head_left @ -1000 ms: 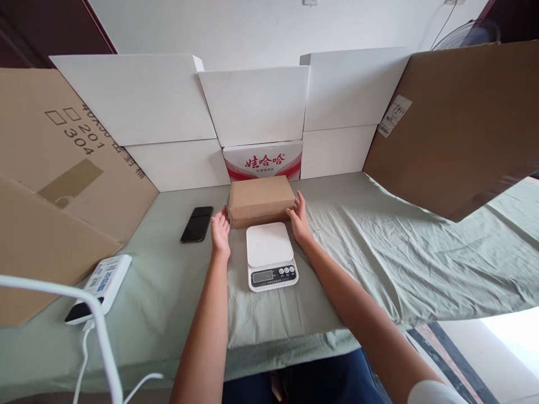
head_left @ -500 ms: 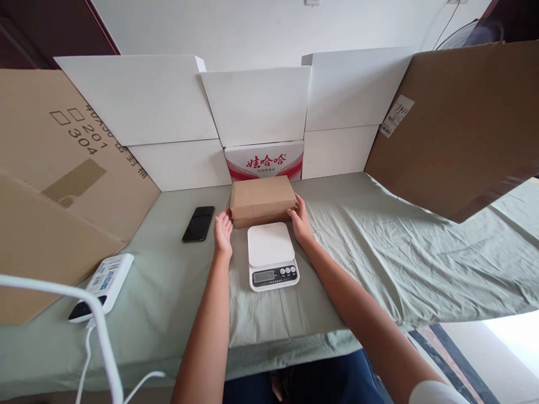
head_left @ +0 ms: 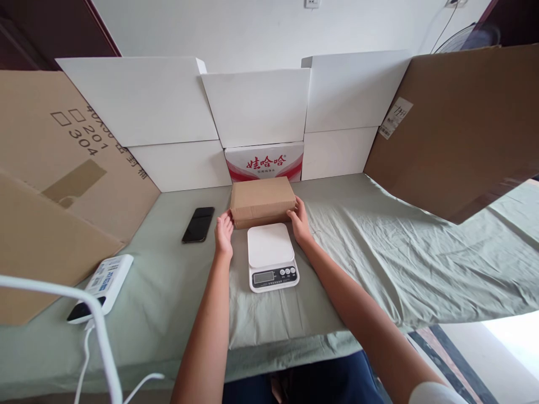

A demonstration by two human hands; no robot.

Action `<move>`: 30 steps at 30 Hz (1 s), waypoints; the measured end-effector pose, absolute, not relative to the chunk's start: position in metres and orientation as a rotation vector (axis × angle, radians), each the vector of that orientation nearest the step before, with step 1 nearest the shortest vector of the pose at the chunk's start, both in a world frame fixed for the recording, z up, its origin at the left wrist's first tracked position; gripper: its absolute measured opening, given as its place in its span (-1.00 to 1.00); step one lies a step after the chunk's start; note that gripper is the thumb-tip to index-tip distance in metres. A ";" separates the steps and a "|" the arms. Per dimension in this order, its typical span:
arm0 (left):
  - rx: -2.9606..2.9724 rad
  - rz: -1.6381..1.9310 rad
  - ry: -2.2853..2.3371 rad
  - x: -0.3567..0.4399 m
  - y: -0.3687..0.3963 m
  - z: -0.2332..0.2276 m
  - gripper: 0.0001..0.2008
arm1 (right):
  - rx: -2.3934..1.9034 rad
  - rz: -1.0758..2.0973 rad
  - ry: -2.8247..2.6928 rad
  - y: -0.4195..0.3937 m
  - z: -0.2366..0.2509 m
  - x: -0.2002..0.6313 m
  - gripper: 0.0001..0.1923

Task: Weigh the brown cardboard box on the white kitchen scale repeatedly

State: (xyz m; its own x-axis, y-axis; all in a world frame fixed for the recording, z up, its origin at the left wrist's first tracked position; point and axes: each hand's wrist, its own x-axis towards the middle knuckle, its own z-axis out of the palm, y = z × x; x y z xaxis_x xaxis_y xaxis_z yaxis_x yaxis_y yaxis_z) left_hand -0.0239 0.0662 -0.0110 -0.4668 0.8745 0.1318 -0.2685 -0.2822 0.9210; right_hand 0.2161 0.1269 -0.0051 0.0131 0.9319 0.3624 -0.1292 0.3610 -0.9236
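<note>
A small brown cardboard box (head_left: 263,199) sits on the cloth just behind a white kitchen scale (head_left: 270,247). My left hand (head_left: 224,231) is pressed to the box's left end, its fingers running along that side. At the opposite end, my right hand (head_left: 300,220) grips the corner, with the thumb on the front face and some fingers hidden behind. Between my forearms lies the scale, its platform bare and its display and buttons facing me.
A black phone (head_left: 198,225) lies left of my left hand. Farther left are a white device (head_left: 110,283) with a cable and a large carton (head_left: 63,185). White boxes (head_left: 256,106) stand along the back; another big carton (head_left: 455,129) is at right. Green cloth (head_left: 337,314) covers the table.
</note>
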 end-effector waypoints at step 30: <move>0.879 1.901 1.118 -0.022 0.065 -0.007 -0.20 | -0.737 1.006 -1.295 0.124 -0.002 0.216 -0.44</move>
